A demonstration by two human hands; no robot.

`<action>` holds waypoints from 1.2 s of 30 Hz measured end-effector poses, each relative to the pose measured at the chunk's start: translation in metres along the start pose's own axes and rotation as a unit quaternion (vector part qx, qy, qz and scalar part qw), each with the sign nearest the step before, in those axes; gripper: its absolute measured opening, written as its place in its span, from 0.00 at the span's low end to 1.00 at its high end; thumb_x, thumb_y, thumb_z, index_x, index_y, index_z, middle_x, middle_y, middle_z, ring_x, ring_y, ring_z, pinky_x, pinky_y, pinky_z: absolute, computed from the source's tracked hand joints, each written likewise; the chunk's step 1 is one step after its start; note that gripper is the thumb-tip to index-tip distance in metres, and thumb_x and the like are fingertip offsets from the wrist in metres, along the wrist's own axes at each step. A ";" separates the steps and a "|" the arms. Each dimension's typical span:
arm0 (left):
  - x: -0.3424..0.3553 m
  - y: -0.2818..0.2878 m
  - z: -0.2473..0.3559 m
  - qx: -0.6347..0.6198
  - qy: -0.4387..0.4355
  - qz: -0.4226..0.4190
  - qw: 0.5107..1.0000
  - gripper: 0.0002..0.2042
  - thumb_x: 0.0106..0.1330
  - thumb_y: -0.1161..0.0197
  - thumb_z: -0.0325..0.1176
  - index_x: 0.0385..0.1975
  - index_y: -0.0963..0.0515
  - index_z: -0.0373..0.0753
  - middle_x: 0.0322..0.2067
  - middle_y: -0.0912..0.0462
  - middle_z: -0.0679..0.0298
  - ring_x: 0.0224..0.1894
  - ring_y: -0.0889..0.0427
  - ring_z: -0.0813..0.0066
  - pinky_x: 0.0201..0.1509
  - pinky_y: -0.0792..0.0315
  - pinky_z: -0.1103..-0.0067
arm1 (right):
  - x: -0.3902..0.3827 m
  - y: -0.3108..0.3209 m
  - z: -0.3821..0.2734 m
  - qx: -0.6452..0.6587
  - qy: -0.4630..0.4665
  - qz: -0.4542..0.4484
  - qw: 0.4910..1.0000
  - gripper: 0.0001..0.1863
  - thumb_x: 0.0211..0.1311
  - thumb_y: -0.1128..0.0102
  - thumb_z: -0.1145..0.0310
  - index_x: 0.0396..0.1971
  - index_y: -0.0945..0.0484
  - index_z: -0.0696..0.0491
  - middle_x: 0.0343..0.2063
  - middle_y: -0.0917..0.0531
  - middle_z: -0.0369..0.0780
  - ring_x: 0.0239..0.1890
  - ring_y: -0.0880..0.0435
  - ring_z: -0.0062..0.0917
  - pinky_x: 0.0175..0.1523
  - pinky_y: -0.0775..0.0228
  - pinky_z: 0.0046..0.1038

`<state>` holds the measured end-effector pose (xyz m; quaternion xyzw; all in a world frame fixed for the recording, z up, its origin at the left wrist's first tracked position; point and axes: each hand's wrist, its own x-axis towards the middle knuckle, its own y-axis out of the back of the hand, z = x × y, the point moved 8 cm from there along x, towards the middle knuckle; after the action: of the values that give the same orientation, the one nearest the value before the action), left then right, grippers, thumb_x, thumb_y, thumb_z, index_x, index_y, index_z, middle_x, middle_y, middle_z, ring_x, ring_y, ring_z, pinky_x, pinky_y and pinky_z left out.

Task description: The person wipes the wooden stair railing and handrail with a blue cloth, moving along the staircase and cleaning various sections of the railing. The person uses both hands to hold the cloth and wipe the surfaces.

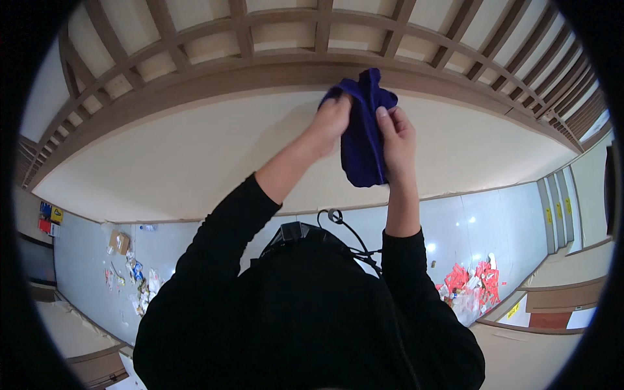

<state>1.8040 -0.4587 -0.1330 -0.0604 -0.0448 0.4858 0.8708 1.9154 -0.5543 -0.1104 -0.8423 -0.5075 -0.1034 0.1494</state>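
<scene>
A dark blue-purple cloth [361,146] hangs in folds in front of me, against a cream surface. Its upper part is bunched between my two hands, while the lower part drops down beside my right wrist. My left hand [333,123] is closed at the cloth's upper left, its fingertips hidden in the fabric. On the right side, my right hand [398,133] pinches the cloth's edge, thumb on top and fingers curled behind.
A brown wooden lattice [322,29] runs along the far side above the cream panel [227,156]. On the grey floor lie a cardboard box [119,242], mixed litter [136,270] at left, and a red pile of scraps [478,283] at right. Steps [556,211] rise at far right.
</scene>
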 end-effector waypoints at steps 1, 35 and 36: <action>-0.008 0.002 0.000 -0.080 0.045 0.001 0.996 0.23 0.75 0.59 0.50 0.50 0.26 0.37 0.47 0.20 0.60 0.48 0.21 0.69 0.55 0.29 0.72 | 0.001 0.003 0.004 0.015 -0.015 0.008 1.000 0.10 0.68 0.44 0.64 0.32 0.23 0.54 0.24 0.26 0.27 0.27 0.33 0.09 0.34 0.41 0.14; -0.059 0.157 -0.028 0.007 0.057 -0.029 0.998 0.16 0.69 0.43 0.38 0.49 0.24 0.32 0.41 0.18 0.62 0.39 0.18 0.75 0.45 0.24 0.78 | 0.016 -0.018 0.017 0.173 -0.025 0.007 0.985 0.10 0.69 0.47 0.68 0.43 0.22 0.57 0.39 0.19 0.35 0.42 0.22 0.20 0.50 0.32 0.22; -0.057 0.173 -0.015 0.065 0.025 -0.006 0.998 0.16 0.69 0.42 0.38 0.48 0.23 0.33 0.40 0.18 0.63 0.38 0.18 0.74 0.45 0.24 0.77 | 0.017 -0.004 0.014 0.168 -0.014 0.039 0.985 0.10 0.69 0.46 0.68 0.42 0.22 0.57 0.37 0.18 0.35 0.41 0.21 0.19 0.49 0.32 0.21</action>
<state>1.6310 -0.4180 -0.1742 -0.0157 0.0085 0.4809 0.8766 1.9200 -0.5335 -0.1178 -0.8255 -0.4867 0.0013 0.2858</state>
